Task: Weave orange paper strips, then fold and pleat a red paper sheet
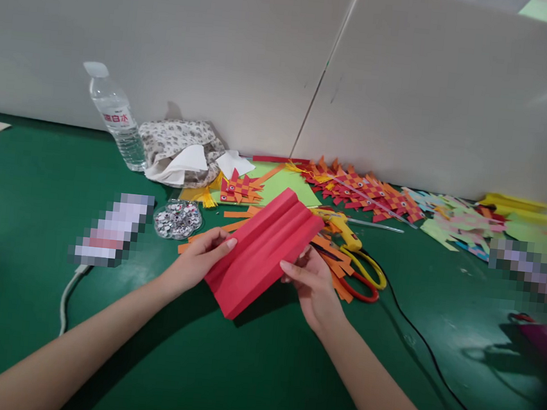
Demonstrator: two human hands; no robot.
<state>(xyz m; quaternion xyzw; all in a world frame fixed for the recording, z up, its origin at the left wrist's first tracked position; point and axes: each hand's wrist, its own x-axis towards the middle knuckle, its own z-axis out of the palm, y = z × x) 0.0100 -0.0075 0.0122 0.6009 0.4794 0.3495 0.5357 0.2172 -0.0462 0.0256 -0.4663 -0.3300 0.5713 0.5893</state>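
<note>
Between my two hands is a red sheet of paper (263,255) with lengthwise folds, held tilted above the green table. My left hand (205,253) pinches its left edge, thumb on top. Gripping the right edge is my right hand (312,283), its thumb on the front and its other fingers behind the paper. Orange paper strips (342,269) lie on the table behind and beside the red paper, partly hidden by it. Scissors with red and yellow handles (367,285) rest on the right of the strips, near a yellow glue gun (346,230).
A water bottle (117,116) and a tissue pouch (182,145) stand by the wall. Googly eyes (178,220) lie in a clear tray near a blurred phone (114,228). Woven paper fish (371,192) are piled at the back. A black cord (417,319) crosses the right side.
</note>
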